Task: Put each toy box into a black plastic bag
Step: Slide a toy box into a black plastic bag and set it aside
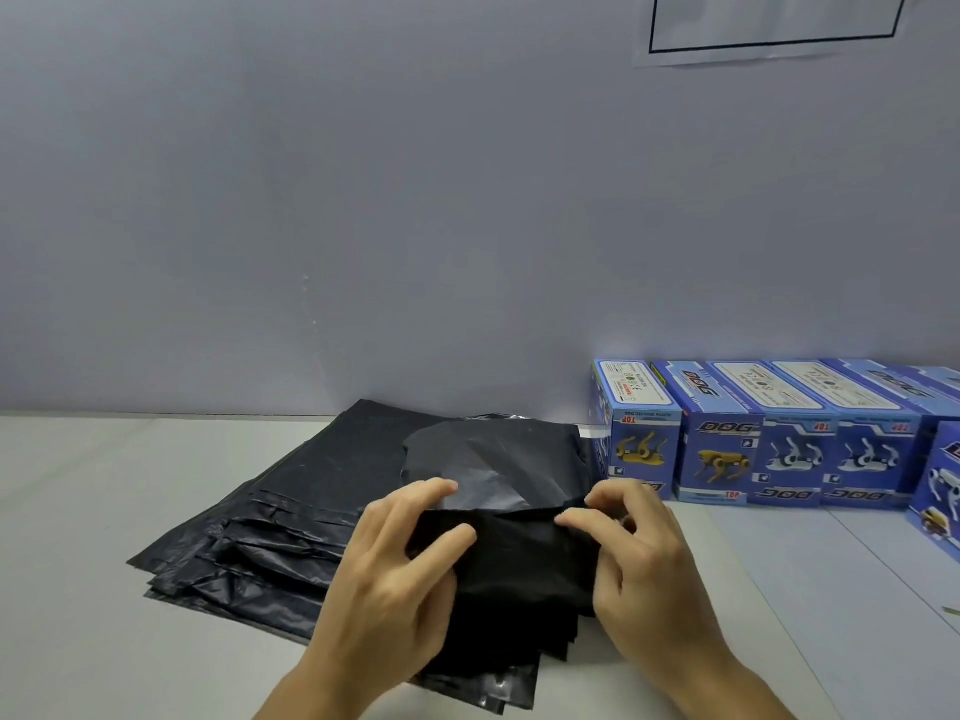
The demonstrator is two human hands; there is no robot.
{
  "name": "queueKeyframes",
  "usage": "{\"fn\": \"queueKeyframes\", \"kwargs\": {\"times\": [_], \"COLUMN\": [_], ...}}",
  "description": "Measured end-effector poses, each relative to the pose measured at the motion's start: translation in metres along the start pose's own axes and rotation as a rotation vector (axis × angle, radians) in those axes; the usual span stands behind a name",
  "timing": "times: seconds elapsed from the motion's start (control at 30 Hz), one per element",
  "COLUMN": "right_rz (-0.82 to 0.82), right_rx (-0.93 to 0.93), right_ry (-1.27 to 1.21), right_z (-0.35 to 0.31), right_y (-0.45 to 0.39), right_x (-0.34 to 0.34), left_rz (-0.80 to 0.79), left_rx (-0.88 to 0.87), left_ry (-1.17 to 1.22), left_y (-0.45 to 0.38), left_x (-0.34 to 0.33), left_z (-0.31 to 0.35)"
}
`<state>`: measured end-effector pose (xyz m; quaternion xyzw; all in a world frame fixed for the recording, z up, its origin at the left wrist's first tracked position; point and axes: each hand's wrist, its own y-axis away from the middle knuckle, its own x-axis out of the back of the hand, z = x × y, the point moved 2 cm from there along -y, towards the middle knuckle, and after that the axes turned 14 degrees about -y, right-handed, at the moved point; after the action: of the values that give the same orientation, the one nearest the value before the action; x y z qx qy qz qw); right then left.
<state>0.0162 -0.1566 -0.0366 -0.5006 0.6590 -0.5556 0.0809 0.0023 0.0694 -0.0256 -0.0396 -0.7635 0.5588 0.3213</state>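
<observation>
A stack of flat black plastic bags (291,517) lies on the white table in front of me. Both hands hold the top black bag (519,553) at its upper edge. My left hand (400,569) pinches the left part of that edge between thumb and fingers. My right hand (639,558) pinches the right part, and the bag's mouth gapes a little, showing a grey inner side (488,475). Several blue toy boxes (727,449) printed with robot dogs stand in a row at the right, against the wall.
The grey wall (363,200) rises directly behind the table (78,511). A paper sheet with a black outline (769,28) hangs on it at the top right. One more blue box (940,491) stands nearer me at the right edge.
</observation>
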Motion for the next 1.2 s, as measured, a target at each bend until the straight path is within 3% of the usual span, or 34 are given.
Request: {"fn": "queueKeyframes", "kwargs": {"times": [0.13, 0.37, 0.47, 0.6, 0.7, 0.77, 0.83, 0.97, 1.2], "right_rz": [-0.014, -0.099, -0.142, -0.147, -0.144, -0.149, -0.14, -0.12, -0.092], "right_rx": [-0.044, -0.214, -0.275, -0.29, -0.289, -0.283, -0.275, -0.227, -0.194], "right_ry": [0.031, 0.039, 0.025, 0.014, 0.025, 0.048, 0.066, 0.103, 0.122], "right_z": [0.001, 0.009, 0.012, 0.012, 0.011, 0.01, 0.009, 0.007, 0.005], "right_y": [0.001, 0.002, 0.001, 0.0, 0.0, 0.001, 0.001, 0.001, 0.0], "right_x": [0.001, -0.001, -0.002, -0.001, -0.001, -0.001, -0.002, -0.002, -0.001], "left_rz": [-0.107, -0.432, -0.488, -0.343, -0.098, -0.077, -0.168, -0.432, -0.655], "left_rx": [-0.052, 0.229, 0.276, 0.22, -0.03, -0.201, -0.242, -0.119, 0.11], "left_ry": [-0.114, -0.19, -0.162, -0.213, -0.244, -0.206, -0.193, -0.231, -0.214], "left_y": [-0.005, -0.002, -0.001, -0.005, -0.008, -0.01, -0.01, -0.015, -0.042], "left_x": [-0.004, -0.008, -0.01, -0.008, -0.005, -0.006, -0.011, -0.018, -0.025], "left_z": [0.008, -0.001, -0.001, 0.001, 0.008, 0.016, 0.022, 0.022, 0.018]}}
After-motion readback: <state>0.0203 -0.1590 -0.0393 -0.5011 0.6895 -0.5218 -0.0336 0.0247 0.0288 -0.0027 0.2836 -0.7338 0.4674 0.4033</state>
